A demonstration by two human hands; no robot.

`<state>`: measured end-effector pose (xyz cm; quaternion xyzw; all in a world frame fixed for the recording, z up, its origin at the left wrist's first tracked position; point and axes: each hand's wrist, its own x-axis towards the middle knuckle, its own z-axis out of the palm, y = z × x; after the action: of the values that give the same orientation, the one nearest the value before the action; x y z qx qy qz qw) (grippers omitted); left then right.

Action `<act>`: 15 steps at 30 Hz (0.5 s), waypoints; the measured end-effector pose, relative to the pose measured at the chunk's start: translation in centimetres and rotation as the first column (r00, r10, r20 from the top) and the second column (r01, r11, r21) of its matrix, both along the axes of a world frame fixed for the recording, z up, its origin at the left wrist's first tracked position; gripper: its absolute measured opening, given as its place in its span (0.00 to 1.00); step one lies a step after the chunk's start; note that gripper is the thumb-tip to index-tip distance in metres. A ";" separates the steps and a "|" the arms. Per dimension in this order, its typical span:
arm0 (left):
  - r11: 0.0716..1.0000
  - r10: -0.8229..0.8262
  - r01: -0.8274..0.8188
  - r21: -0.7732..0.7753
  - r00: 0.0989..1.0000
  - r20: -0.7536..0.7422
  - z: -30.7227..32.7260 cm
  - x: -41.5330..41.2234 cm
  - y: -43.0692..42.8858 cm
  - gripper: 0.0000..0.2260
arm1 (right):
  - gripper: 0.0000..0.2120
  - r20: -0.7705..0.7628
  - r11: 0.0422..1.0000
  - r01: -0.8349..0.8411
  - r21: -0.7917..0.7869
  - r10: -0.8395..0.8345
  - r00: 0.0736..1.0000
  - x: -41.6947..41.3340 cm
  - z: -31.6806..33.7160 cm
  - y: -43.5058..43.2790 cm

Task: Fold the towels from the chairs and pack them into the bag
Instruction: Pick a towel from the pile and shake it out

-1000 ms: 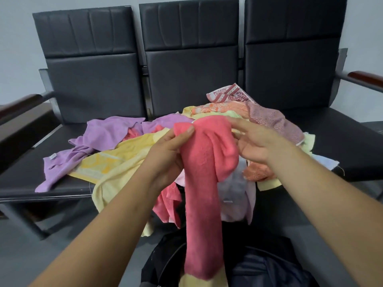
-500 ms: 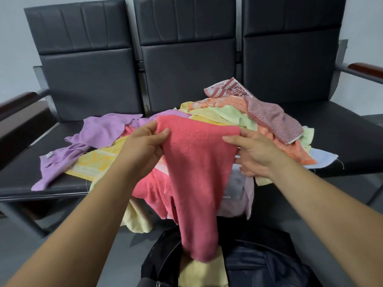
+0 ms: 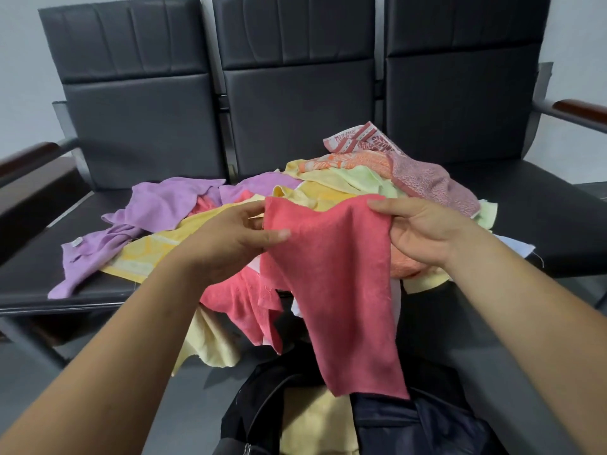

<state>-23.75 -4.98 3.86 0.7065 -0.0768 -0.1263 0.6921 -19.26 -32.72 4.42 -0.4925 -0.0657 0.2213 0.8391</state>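
1. A pale wall (image 3: pixel 19 77) stands well behind the grip and shows at its upper left and upper right.
2. A grey floor (image 3: pixel 36 385) lies below the grip, to its lower left.
3. A dark brown block (image 3: pixel 33 198) sits far left of the grip, about level with it. What it is cannot be told.

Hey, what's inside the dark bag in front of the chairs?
A pale yellow towel lies in the open bag. The red towel hanging above covers part of the opening, so anything under it or deeper inside cannot be seen.
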 end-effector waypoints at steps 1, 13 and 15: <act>0.993 0.020 -0.024 0.119 0.999 0.038 0.1 -0.1 -0.1 0.19 | 0.14 0.043 0.998 0.014 -0.065 -0.012 0.999 0.1 -0.1 -0.2; 0.931 0.349 -0.348 0.106 0.937 0.013 -0.4 0.1 -1.8 0.14 | 0.12 0.031 0.959 0.158 -0.234 -0.155 0.987 -0.2 0.0 0.5; 0.953 0.267 -0.276 -0.126 0.960 -0.081 0.3 0.0 -1.8 0.17 | 0.15 -0.080 0.991 0.114 0.067 -0.109 0.991 -0.3 0.5 0.4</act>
<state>-23.79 -6.74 4.13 0.6572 0.0343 -0.0466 0.7515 -19.52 -32.29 4.90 -0.4561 -0.0141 0.1900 0.8693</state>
